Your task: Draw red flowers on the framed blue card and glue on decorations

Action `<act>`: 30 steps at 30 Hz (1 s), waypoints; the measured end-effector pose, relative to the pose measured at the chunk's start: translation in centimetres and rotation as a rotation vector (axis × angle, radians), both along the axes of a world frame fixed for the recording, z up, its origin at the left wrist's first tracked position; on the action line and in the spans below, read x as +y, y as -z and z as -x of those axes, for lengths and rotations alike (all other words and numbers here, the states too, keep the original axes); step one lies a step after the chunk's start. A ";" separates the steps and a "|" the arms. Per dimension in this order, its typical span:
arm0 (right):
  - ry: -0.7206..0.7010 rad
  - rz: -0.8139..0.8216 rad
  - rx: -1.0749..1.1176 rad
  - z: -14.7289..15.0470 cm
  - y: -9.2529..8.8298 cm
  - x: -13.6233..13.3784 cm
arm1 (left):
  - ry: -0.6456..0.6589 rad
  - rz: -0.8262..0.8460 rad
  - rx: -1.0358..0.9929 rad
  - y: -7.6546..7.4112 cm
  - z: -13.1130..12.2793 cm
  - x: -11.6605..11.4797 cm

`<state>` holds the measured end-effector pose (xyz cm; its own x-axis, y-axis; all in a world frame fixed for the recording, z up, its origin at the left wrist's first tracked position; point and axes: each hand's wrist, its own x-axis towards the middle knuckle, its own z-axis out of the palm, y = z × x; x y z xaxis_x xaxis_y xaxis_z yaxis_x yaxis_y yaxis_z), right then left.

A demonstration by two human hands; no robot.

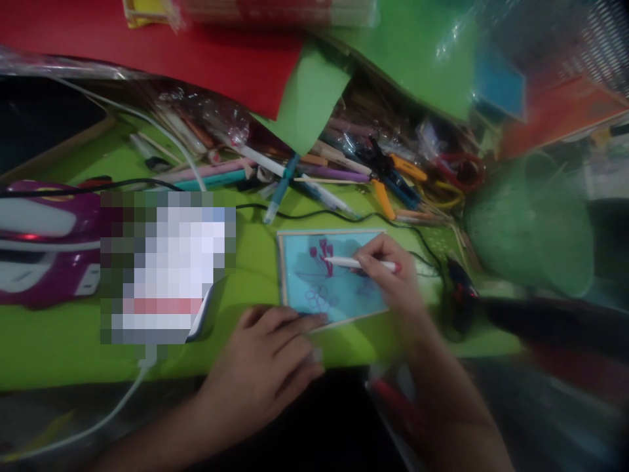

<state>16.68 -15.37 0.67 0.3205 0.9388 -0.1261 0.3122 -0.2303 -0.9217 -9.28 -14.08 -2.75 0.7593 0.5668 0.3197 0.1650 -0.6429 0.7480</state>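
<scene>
A light blue board (295, 262) with a thin pale wooden edge lies flat on the green tabletop. Dark reddish-purple flowers on stems are drawn on it, with fainter flower outlines below. My right hand (390, 265) grips a white marker (344, 261) with a pinkish-red back end, its tip at the drawn stems. At the board's lower left corner rests my left hand (275, 357), fingers extended and the index fingertip on the board's edge. Nothing shows in that hand.
A pixelated phone (171, 269) with a white cable lies left, beside a purple device (49, 249). Behind the board are heaped pens, scissors (452, 172) and a blue-handled tool (398, 187). A green basket (531, 223) stands right. Red paper (221, 59) hangs over the pile.
</scene>
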 end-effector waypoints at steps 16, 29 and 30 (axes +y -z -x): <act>0.016 0.020 0.026 0.0 -0.2 -0.1 | 0.000 -0.002 0.002 -0.1 0.0 0.1; 0.025 0.021 0.045 -0.1 0.1 -0.2 | -0.004 -0.004 0.004 -0.1 0.1 0.1; 0.023 0.025 0.046 -0.1 0.0 -0.2 | -0.004 -0.008 0.005 -0.1 0.0 0.1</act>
<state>16.80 -15.58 0.64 0.3349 0.9278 -0.1644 0.2641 -0.2600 -0.9288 -9.33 -14.01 -2.66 0.7584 0.5674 0.3208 0.1713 -0.6484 0.7418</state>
